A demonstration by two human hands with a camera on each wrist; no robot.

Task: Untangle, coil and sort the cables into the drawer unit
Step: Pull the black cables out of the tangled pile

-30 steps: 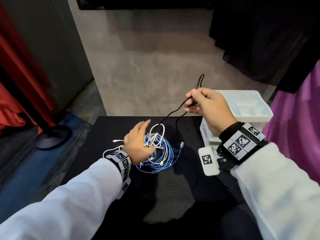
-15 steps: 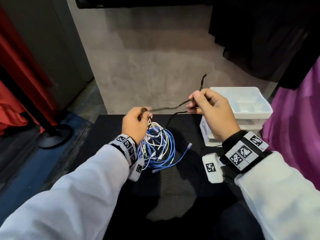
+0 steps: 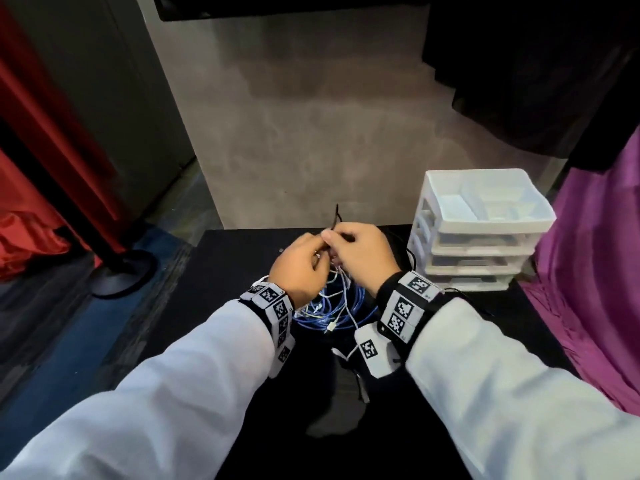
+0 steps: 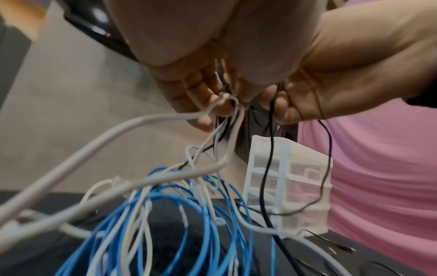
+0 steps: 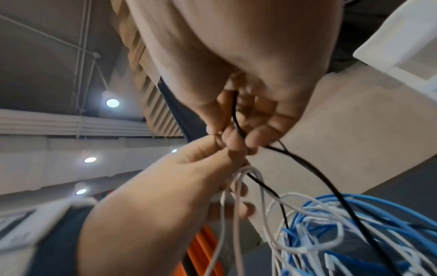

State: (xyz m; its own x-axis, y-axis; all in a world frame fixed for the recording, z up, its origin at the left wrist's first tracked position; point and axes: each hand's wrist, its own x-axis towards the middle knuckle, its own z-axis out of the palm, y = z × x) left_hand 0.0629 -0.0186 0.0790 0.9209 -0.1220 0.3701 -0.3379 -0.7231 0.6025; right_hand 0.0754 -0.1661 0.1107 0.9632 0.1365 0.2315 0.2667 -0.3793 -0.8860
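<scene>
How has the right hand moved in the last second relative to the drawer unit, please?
Yes. The right hand has drawn left, away from the drawer unit, to meet the left hand above the cable tangle, pinching the black cable.

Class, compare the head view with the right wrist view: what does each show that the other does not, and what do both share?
Only the head view shows the whole white drawer unit, its top tray open, on the black table, and both sleeves. Only the right wrist view shows the black cable running through the right hand, and ceiling lights. Both show the left hand meeting the right above the blue cable and white cables.
</scene>
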